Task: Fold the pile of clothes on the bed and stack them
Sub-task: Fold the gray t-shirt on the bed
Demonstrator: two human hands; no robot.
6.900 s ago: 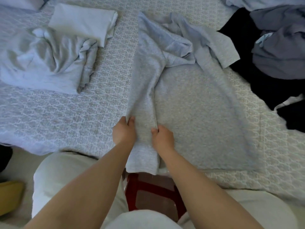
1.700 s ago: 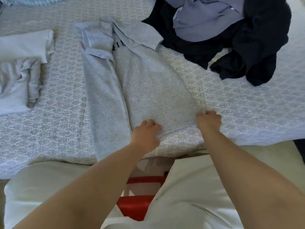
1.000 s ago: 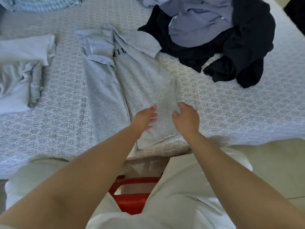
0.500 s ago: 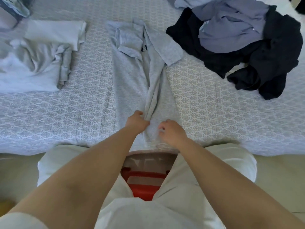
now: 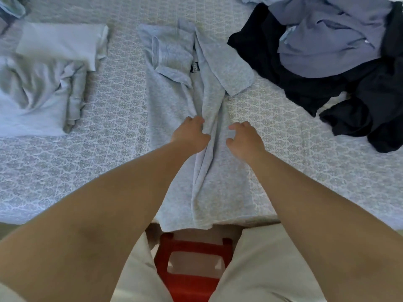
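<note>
The bed (image 5: 65,171), covered in a pale patterned spread, fills nearly the whole view, with its near edge running across just above the person's lap. Down its middle lies the grey T-shirt (image 5: 172,118), stretched lengthwise from the far side to the near edge, where its hem hangs slightly over; both long sides are turned in toward the centre, leaving a raised ridge of cloth along the middle, and 1 sleeve fans out to the right near the top. At the far right sits the unfolded pile of clothes (image 5: 327,68), dark navy garments with a slate-blue one heaped on top, well apart from the T-shirt. At the far left rests a stack of light folded clothes (image 5: 43,83), a pale grey piece below and a whiter one lying on its far part. Below the bed edge, between the person's light trousers, a red stool (image 5: 192,269) shows. The left hand (image 5: 190,136) lies on the T-shirt just left of the ridge, its fingers curled into the fold of cloth. The right hand (image 5: 244,138) hovers just right of the ridge, fingers loosely curled and apart, gripping nothing that can be seen.
</note>
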